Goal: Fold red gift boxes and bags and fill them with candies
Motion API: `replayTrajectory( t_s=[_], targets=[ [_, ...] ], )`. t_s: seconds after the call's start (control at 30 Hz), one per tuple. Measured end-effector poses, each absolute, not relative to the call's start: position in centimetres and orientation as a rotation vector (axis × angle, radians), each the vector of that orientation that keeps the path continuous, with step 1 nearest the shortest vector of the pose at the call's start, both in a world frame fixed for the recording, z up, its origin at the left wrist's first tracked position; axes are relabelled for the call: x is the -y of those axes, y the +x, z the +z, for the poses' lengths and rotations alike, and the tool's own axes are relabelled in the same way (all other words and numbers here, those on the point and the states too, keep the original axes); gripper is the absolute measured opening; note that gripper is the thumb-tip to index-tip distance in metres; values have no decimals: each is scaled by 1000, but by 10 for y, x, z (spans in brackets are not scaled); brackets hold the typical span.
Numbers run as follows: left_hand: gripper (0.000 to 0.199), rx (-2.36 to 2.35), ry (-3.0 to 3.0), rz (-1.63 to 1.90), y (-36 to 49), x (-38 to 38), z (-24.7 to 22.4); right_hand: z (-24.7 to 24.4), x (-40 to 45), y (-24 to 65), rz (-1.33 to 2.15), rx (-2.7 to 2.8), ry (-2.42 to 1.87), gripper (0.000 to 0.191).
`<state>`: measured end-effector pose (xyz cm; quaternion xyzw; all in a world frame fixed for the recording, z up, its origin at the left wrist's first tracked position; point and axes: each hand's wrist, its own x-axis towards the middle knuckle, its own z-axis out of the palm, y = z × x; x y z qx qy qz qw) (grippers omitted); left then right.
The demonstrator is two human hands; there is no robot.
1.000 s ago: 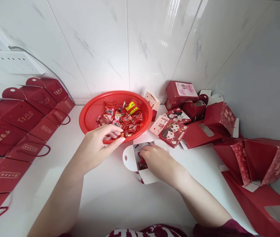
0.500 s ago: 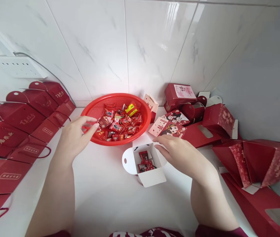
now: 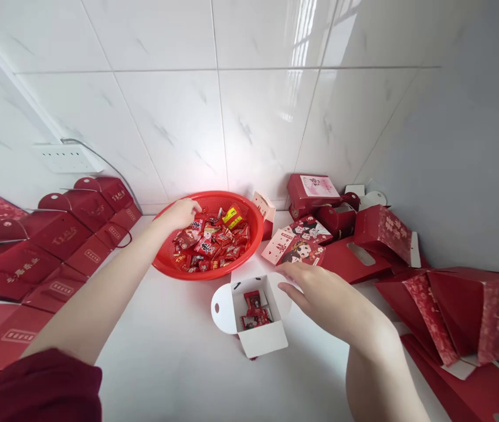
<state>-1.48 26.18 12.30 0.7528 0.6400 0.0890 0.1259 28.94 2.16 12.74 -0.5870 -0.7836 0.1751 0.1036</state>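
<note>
My left hand (image 3: 182, 213) reaches over the left rear side of a red plastic basket (image 3: 249, 255). Its fingers curl down at the wrapped candies (image 3: 207, 245) inside; whatever is between the fingertips is hidden. A small open box (image 3: 261, 343) with a white inside stands in front of the basket, its flaps spread. Several red-wrapped candies (image 3: 255, 310) lie at its bottom. Beside the box's right flap (image 3: 279, 293) is my right hand (image 3: 315, 293), fingers stretched and thumb apart. It seems to touch the flap and grips nothing that I can see.
Red gift boxes (image 3: 62, 237) with cord handles stand in rows at the left. More red boxes (image 3: 381, 234) and flattened cartons lie at the right. A pink-topped box (image 3: 264, 208) stands behind the basket's right rim. The tiled wall (image 3: 165, 129) carries a power socket (image 3: 67, 158).
My left hand has moved from the basket's left front edge inward over the candies, and its fingers have curled. My right hand stays by the box. The head view has tilted up.
</note>
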Motion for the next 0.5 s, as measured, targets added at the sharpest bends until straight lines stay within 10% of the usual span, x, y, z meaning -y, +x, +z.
replayTrajectory(
  t_s=[0.5],
  targets=[
    [35, -1733, 1711, 207, -14, -314, 82, 130, -23, 288, 535, 2325, -1750, 32]
  ],
)
